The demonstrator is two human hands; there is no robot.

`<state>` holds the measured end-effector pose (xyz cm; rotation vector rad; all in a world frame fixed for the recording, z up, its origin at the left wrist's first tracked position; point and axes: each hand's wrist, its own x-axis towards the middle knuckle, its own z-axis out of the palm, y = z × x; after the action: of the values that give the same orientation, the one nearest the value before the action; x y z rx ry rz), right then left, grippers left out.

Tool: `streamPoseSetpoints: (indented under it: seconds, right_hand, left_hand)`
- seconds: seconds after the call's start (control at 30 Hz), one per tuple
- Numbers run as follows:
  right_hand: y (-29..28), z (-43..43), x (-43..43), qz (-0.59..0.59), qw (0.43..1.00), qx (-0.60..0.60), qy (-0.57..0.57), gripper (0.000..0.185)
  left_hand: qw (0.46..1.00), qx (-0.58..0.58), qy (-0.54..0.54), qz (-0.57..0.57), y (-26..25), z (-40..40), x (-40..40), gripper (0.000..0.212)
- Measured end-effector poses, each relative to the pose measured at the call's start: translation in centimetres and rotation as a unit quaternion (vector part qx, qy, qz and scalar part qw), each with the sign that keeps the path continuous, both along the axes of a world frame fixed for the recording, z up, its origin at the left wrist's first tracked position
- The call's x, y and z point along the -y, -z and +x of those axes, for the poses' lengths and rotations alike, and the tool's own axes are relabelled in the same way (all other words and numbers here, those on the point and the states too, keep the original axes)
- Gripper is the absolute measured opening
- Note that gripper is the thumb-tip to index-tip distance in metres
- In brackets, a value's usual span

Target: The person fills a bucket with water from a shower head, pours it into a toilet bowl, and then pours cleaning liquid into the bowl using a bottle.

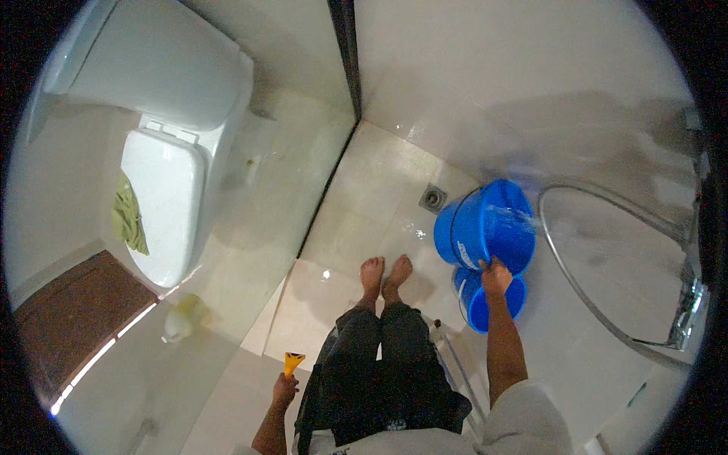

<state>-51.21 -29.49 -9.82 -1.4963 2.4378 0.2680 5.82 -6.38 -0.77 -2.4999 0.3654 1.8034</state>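
In my left hand (284, 391) is a yellow plastic scraper (293, 363), held upright at the lower left beside my leg. My right hand (498, 277) grips the near rim of a large blue plastic bucket (463, 227) with a black handle. That bucket leans so its mouth faces right, and a stream of water (509, 213) shows across the opening. A smaller blue bucket (480, 310) with a pale handle stands close beside it, partly covered by my right forearm.
A glass panel (284, 187) with a dark frame divides the floor from a white toilet (165, 205), where a green cloth (129, 219) hangs over the lid's edge. A floor drain (433, 198) lies near the large bucket. A metal shower hose (560, 250) loops on the right. A brown mat (85, 318) lies left.
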Motion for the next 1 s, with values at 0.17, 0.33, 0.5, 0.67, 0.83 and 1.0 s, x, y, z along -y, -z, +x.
streamPoseSetpoints:
  seconds: [0.17,0.33,0.5,0.67,0.83,1.0]
  right_hand:
    - [2.5,0.7,0.3,0.027,0.999,-0.02,0.02,0.033]
    - [6.4,0.7,-0.2,0.012,1.0,-0.006,0.007,0.034]
    - [8.2,2.0,0.7,0.058,0.998,-0.034,0.003,0.033]
    - [10.3,1.7,-0.6,0.039,0.998,-0.038,-0.008,0.035]
    - [11.6,1.9,-1.4,0.011,1.0,-0.013,-0.012,0.033]
    - [11.7,2.0,-2.8,0.019,1.0,-0.012,0.004,0.034]
  left_hand:
    - [0.981,0.012,0.183,0.068,1.1,-0.1,1.3,0.021]
    - [0.969,0.015,0.247,0.003,7.4,0.1,-0.4,0.025]
    - [0.962,0.012,0.271,-0.04,15.2,-3.4,4.3,0.026]
    - [0.916,0.049,0.379,-0.124,19.0,-12.1,17.3,0.022]
    - [0.866,0.049,0.404,-0.291,28.3,-17.8,24.9,0.022]
    - [0.869,0.052,0.374,-0.319,33.7,-23.7,30.5,0.02]
